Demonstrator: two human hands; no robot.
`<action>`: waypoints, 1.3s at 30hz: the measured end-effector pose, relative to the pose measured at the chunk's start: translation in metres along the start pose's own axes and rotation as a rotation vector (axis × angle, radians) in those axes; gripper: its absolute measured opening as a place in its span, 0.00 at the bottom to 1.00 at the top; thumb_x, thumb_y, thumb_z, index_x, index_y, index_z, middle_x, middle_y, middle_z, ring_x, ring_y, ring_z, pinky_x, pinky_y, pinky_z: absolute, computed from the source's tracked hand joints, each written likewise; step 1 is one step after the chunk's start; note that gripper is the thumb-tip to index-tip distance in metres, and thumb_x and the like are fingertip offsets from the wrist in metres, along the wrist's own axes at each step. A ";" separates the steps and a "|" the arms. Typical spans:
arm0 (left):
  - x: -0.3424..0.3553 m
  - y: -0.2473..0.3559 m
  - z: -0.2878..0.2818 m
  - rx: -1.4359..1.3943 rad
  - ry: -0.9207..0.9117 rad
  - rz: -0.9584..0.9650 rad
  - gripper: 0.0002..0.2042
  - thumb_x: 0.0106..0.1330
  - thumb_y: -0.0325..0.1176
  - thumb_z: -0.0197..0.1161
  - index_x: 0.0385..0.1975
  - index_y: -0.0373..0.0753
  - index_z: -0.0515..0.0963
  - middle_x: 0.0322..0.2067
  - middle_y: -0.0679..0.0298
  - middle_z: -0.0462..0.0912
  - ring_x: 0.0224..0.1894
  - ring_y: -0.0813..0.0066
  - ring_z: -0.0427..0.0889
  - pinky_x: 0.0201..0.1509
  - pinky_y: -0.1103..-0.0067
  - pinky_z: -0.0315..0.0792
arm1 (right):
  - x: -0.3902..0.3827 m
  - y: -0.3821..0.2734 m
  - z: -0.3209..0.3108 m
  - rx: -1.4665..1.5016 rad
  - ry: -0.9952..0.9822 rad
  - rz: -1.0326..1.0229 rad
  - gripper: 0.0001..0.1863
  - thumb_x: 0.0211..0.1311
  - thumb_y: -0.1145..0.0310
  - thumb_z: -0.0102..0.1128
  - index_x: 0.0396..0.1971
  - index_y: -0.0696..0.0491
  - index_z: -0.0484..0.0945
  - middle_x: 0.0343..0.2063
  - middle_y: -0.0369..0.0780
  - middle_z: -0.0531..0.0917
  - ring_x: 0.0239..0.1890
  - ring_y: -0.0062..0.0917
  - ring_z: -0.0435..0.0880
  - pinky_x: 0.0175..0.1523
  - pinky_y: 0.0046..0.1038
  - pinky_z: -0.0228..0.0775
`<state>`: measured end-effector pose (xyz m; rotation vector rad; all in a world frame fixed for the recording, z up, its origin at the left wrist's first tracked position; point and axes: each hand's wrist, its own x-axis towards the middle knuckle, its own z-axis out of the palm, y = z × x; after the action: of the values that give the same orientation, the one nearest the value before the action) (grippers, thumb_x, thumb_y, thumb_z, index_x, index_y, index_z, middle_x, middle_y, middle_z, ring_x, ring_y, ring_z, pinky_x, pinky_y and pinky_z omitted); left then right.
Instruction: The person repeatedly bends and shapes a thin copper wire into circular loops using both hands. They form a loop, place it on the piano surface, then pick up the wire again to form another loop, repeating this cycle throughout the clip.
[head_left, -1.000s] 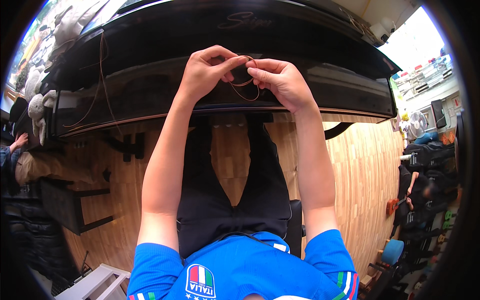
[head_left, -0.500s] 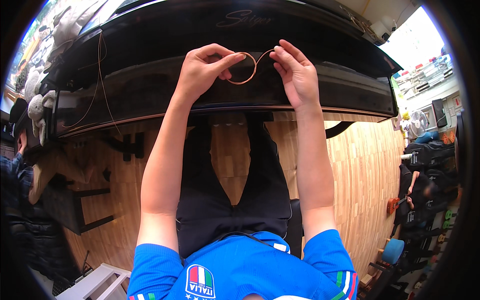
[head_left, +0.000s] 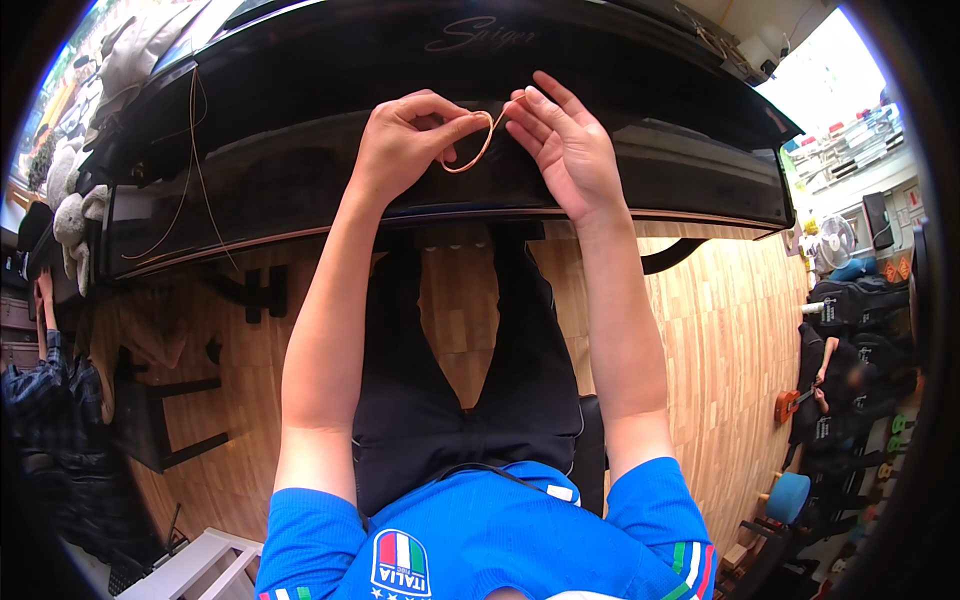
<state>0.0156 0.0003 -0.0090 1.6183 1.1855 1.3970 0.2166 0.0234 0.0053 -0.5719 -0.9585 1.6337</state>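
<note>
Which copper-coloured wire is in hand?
The curled wire pinched in the left hand, reaching the right hand; the hanging strands left on the black panel touch neither.

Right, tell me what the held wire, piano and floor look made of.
Wire: probably copper or similar metal, maybe coated; it's thin, coppery, slightly shiny and smoothly curved.
Piano: likely lacquered wood, polished black; its surface mirrors light, but the core is hidden.
Floor: wood or laminate, satin; pale brown strips vary in tone.

Smooth coppery cord (head_left: 487, 149), glossy black piano (head_left: 460, 75), wooden floor (head_left: 720, 340).
</note>
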 end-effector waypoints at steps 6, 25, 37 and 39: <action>0.000 0.000 0.003 0.062 0.106 0.060 0.07 0.63 0.32 0.72 0.34 0.35 0.86 0.27 0.67 0.84 0.24 0.86 0.80 0.26 0.88 0.71 | -0.010 0.008 0.011 -0.237 -0.090 -0.063 0.45 0.65 0.68 0.67 0.71 0.67 0.45 0.55 0.57 0.76 0.51 0.35 0.84 0.56 0.32 0.79; 0.000 -0.007 -0.007 -0.156 -0.116 0.125 0.16 0.74 0.31 0.57 0.59 0.39 0.79 0.32 0.69 0.79 0.31 0.83 0.76 0.40 0.83 0.74 | 0.004 0.010 0.000 -0.507 -0.142 -0.058 0.13 0.69 0.69 0.61 0.48 0.62 0.82 0.34 0.45 0.87 0.35 0.28 0.89 0.40 0.24 0.85; 0.009 -0.021 -0.009 -0.142 -0.155 0.126 0.21 0.67 0.31 0.67 0.60 0.36 0.77 0.41 0.65 0.82 0.31 0.83 0.80 0.35 0.87 0.75 | 0.005 0.016 -0.008 -0.317 -0.140 -0.042 0.12 0.71 0.72 0.59 0.48 0.63 0.80 0.33 0.41 0.85 0.31 0.23 0.87 0.38 0.23 0.84; 0.007 -0.026 -0.006 -0.112 -0.059 0.102 0.24 0.64 0.27 0.70 0.61 0.38 0.76 0.42 0.65 0.83 0.29 0.86 0.81 0.30 0.90 0.74 | 0.003 0.018 -0.007 -0.334 -0.148 -0.069 0.12 0.71 0.72 0.59 0.48 0.63 0.80 0.32 0.41 0.85 0.32 0.23 0.87 0.38 0.23 0.84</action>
<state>0.0050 0.0157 -0.0290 1.6484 0.9858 1.4428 0.2113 0.0266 -0.0132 -0.6403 -1.3602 1.4789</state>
